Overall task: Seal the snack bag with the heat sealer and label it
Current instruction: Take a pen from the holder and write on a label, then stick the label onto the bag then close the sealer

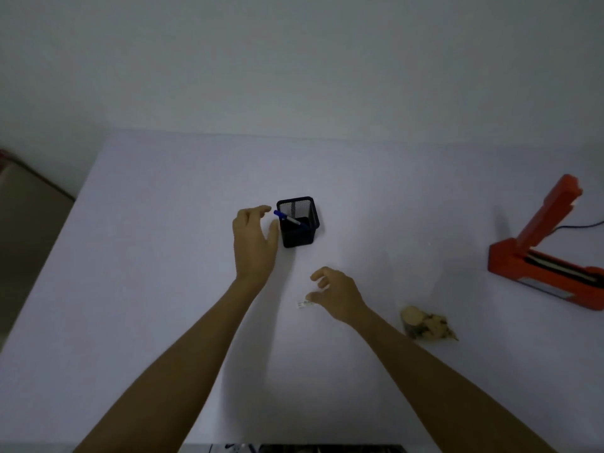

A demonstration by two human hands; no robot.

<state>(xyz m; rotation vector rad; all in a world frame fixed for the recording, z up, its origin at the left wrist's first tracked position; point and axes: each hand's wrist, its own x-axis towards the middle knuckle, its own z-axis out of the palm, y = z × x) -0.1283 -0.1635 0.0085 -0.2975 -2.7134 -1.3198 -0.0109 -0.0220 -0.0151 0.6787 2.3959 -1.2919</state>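
Blue pen (288, 218) leans in the mesh holder (299, 221) beside the relaxed left hand (253, 241); right hand (336, 294) loosely curled, holding nothing

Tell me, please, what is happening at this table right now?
A person is working at a white table. The left hand is open beside a black mesh pen holder with a blue-capped marker in it. The right hand hovers with loosely curled fingers at a small label. The snack bag lies apart to the right, and the orange heat sealer stands with its arm raised, nothing in it.
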